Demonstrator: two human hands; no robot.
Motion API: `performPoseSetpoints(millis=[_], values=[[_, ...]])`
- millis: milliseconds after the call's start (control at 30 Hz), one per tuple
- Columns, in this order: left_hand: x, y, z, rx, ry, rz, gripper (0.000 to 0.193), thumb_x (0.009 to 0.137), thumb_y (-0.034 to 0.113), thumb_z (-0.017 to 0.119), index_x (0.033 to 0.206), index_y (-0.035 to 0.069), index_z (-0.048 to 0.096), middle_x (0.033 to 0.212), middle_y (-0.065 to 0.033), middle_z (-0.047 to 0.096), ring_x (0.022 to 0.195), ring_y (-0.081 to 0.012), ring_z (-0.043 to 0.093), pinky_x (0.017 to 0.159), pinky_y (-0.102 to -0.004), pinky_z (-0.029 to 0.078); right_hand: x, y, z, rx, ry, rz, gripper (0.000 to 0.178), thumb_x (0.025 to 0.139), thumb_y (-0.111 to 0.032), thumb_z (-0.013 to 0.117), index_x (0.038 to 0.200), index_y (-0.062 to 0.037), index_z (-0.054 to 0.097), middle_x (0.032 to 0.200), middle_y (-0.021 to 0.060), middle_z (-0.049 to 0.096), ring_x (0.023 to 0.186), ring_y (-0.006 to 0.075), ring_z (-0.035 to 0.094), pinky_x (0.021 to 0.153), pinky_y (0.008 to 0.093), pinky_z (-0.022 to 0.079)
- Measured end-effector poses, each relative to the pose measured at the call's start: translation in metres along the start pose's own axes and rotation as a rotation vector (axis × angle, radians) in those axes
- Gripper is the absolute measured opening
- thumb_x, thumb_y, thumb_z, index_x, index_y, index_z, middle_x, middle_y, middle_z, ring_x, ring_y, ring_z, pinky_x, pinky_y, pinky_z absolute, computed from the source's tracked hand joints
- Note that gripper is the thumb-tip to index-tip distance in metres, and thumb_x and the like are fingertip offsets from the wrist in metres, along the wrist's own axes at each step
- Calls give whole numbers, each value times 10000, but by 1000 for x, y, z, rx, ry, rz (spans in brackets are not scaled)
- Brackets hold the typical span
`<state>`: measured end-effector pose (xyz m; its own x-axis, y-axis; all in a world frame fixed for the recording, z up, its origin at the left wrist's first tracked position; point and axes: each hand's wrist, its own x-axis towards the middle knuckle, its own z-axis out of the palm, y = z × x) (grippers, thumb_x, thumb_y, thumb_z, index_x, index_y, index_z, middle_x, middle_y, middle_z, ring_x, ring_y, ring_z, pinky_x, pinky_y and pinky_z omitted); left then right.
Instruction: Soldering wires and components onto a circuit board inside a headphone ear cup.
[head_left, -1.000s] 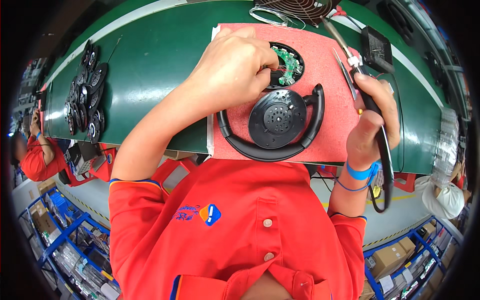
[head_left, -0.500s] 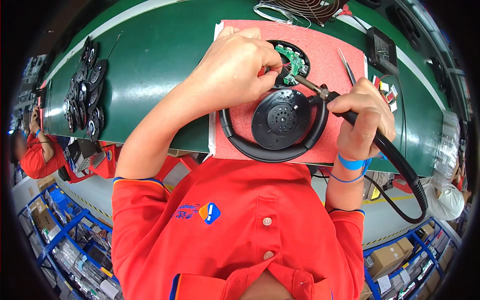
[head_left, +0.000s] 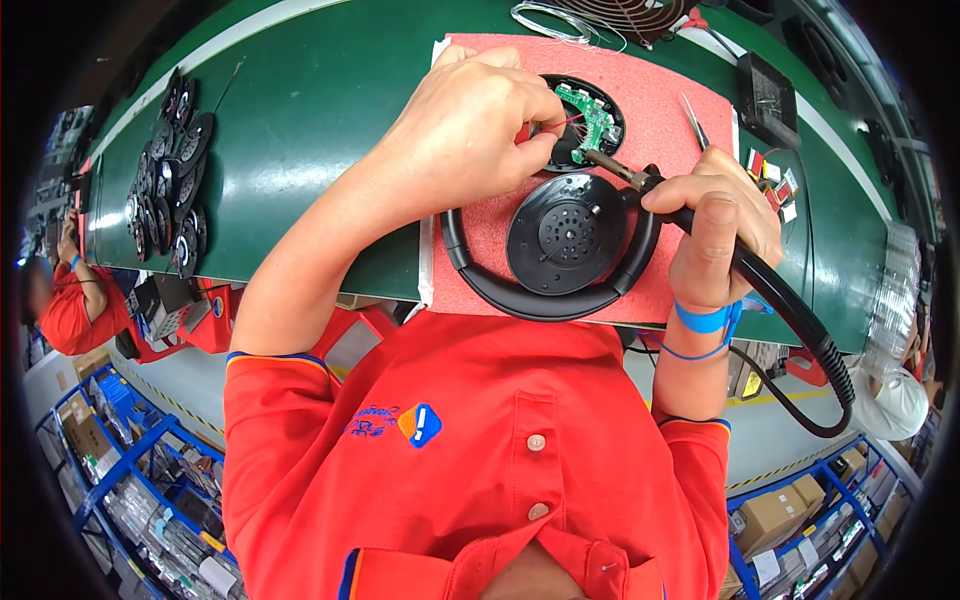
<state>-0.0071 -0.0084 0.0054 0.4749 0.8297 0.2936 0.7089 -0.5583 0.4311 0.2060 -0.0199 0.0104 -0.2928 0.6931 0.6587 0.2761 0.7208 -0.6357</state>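
Note:
A black headphone band [head_left: 520, 304] lies on a pink foam mat [head_left: 470, 268]. Within its curve sits one round black ear cup [head_left: 567, 235]. Just beyond is the opened second cup, with a green circuit board [head_left: 600, 122] showing inside. My left hand [head_left: 480, 118] pinches a thin red wire [head_left: 573, 121] at the board's left side; its other fingers are curled. My right hand [head_left: 722, 225] is closed round a soldering iron [head_left: 690, 215], whose tip touches or nearly touches the board's lower end. The exact contact is too small to tell.
Tweezers [head_left: 695, 122] lie at the mat's right, near a black tray [head_left: 768, 98] and small red and white parts [head_left: 775, 182]. Several black discs [head_left: 170, 180] are heaped on the green table [head_left: 310, 120]. A fan grille [head_left: 610, 12] and white wire [head_left: 550, 22] are at the back.
The soldering iron and my right hand have shifted slightly left and up. My left hand keeps its pinch on the wire. The headphone pieces sit a few pixels higher in view.

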Motion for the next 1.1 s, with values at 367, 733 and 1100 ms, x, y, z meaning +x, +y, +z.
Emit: performPoseSetpoints(millis=[367,733,1100], values=[[0,-1,2,7,-5,8,56,719,80,662,738,36,635,726,-53,631,741,-223,551,740,-359,407,0,0,0,7,2,1,507,949,-336,439,614,12,594,557,74,555,515,152,449,483,284,307],[-1,-3,4,-40,51,61,70,748,63,646,800,16,650,763,-80,624,756,-249,562,706,-360,434,-1,2,-9,2,29,5,573,971,-379,391,619,32,581,558,101,566,510,163,463,479,286,319],[-2,-2,18,-124,195,72,93,741,75,627,801,26,680,769,-88,608,767,-276,573,687,-379,474,-4,12,-8,78,144,-37,479,953,-291,469,621,15,631,565,66,595,488,123,439,453,251,304]])
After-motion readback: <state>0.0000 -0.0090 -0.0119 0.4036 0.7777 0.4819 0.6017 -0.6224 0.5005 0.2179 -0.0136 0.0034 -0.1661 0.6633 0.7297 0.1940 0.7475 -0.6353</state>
